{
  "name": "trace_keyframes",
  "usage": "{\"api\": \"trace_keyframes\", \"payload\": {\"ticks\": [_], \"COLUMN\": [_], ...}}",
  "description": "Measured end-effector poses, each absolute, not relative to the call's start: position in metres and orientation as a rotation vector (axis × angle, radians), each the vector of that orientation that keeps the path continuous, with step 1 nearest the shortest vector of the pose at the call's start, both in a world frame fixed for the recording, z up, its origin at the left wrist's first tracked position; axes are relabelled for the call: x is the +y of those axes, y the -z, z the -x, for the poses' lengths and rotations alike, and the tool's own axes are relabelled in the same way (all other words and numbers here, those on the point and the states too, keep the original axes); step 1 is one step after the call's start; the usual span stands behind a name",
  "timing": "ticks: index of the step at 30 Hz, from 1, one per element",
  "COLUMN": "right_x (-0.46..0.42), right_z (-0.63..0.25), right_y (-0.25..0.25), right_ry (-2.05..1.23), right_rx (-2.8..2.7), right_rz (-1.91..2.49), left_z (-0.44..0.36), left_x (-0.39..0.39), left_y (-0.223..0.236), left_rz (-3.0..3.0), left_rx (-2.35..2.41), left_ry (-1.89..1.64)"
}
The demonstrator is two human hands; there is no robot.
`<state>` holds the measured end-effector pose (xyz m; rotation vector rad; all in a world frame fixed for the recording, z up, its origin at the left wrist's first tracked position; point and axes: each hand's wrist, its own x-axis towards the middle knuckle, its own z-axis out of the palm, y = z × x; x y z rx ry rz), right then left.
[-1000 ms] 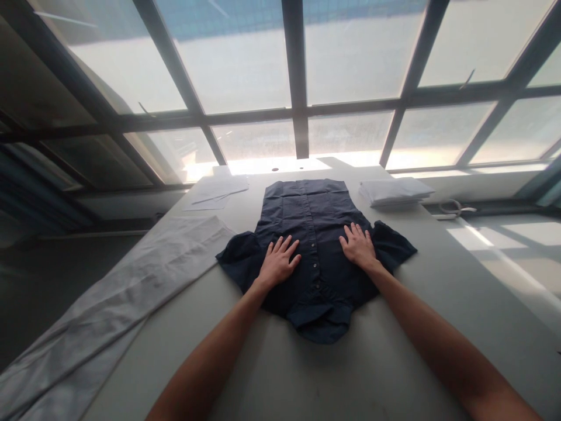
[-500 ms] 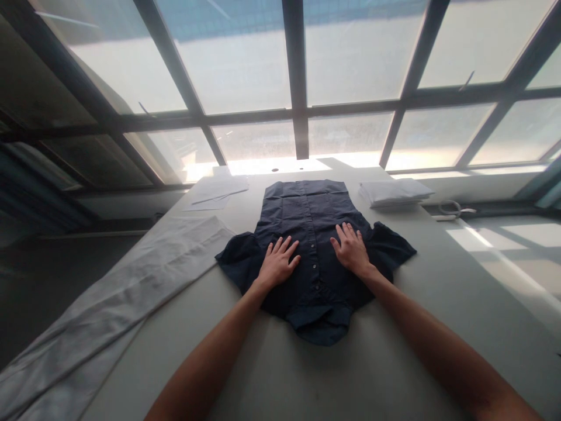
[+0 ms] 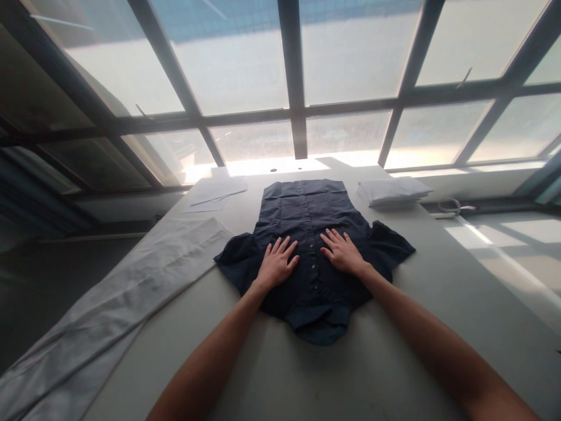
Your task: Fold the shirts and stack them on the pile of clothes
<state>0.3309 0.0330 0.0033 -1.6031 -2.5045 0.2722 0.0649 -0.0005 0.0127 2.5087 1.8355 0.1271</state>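
Note:
A dark navy button-up shirt point(image 3: 302, 210) lies spread front side up, its collar toward me and its hem toward the window. Short sleeves stick out at both sides, and a row of buttons runs down the middle. My left hand point(image 3: 277, 264) rests flat on the chest, left of the buttons, with fingers spread. On the other side of the buttons my right hand point(image 3: 342, 251) also lies flat on the cloth, fingers stretched out. Neither hand grips the fabric.
The shirt is on a white table point(image 3: 280, 380). Light grey cloth point(image 3: 144, 286) lies along the left edge, white paper sheets point(image 3: 217, 193) at the back left. A folded white stack point(image 3: 392, 192) sits at the back right. Large windows point(image 3: 342, 52) stand behind the table.
My right hand has slid left across the shirt toward the button row. My left hand has stayed in place on the cloth, and the shirt lies nearly unchanged.

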Motion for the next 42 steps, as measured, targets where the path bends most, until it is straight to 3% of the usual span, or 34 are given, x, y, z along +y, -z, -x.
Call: {"api": "trace_keyframes", "payload": {"ticks": [17,22,31,42], "right_x": [0.057,0.049,0.009,0.025], "right_z": [-0.365,-0.356,-0.3,-0.319], "right_y": [0.009,-0.001,-0.008,-0.002], "right_ry": [-0.028,-0.048,-0.343,-0.268], "right_rx": [-1.972,-1.994,-2.573,-2.513], "right_rz": [2.121,1.981,1.262,1.536], "left_z": [-0.065,-0.067,-0.101,-0.095], "left_x": [0.0,-0.003,-0.021,-0.018], "left_y": [-0.013,-0.015,-0.012,-0.011], "left_rz": [-2.513,-2.53,-2.711,-2.695], "left_rx": [1.828,1.83,1.38,1.451], "left_ry": [-0.14,-0.192,-0.205,-0.134]}}
